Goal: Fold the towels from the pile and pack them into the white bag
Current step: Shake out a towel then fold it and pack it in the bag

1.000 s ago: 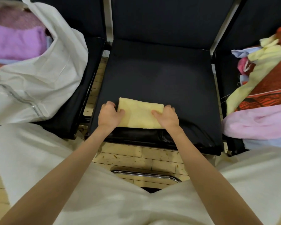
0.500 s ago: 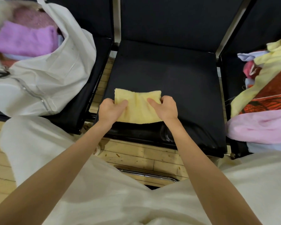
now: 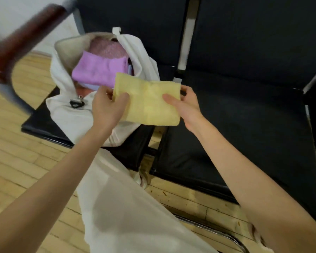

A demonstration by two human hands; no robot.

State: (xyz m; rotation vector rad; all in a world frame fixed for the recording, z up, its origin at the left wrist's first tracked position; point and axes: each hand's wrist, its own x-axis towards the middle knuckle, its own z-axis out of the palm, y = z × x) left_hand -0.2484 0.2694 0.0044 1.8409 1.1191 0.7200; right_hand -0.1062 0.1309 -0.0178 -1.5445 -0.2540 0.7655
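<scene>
A folded yellow towel hangs in the air between my two hands, just right of the white bag's mouth. My left hand pinches its left edge with thumb on top. My right hand pinches its right edge the same way. The white bag stands open on the left black chair seat. Inside it lies a folded purple towel over a pink one. The towel pile is out of view.
A black chair seat lies under my right arm, its backrest behind. A blurred dark red wooden rail crosses the top left. Wooden floor and my white-clothed legs fill the foreground.
Both hands lifted the yellow towel off the middle chair seat and carried it left toward the white bag. The view swung left, so the towel pile on the right left the frame.
</scene>
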